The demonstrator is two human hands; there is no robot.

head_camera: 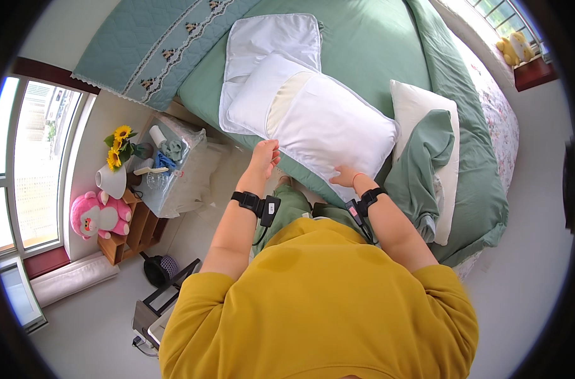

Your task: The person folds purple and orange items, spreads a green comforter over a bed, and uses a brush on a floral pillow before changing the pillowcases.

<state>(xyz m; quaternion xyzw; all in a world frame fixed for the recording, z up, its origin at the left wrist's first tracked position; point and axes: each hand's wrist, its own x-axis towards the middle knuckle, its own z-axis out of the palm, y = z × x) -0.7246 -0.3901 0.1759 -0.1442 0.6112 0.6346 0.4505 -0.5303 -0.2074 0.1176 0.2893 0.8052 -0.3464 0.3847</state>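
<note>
A plump white pillow [335,121] with a cream band across it lies at a slant on the green-covered bed [363,42]. My left hand [267,156] is at its near left edge, fingers curled; whether fabric is pinched in them cannot be made out. Low on the pillow's near side rests my right hand [346,176], thumb apart from the fingers, touching the white fabric. Under the pillow's far left end is a flatter white quilted piece [273,38] with piped edges. To the right, a second, off-white pillow [408,102] has a crumpled green cloth [422,147] over it.
A plastic-covered bedside table [174,189] at left holds sunflowers [119,142], a lamp [111,181] and small items. A pink plush toy [100,215] sits by a wooden shelf unit [143,227]. A quilted blue headboard cover [164,47] borders the bed.
</note>
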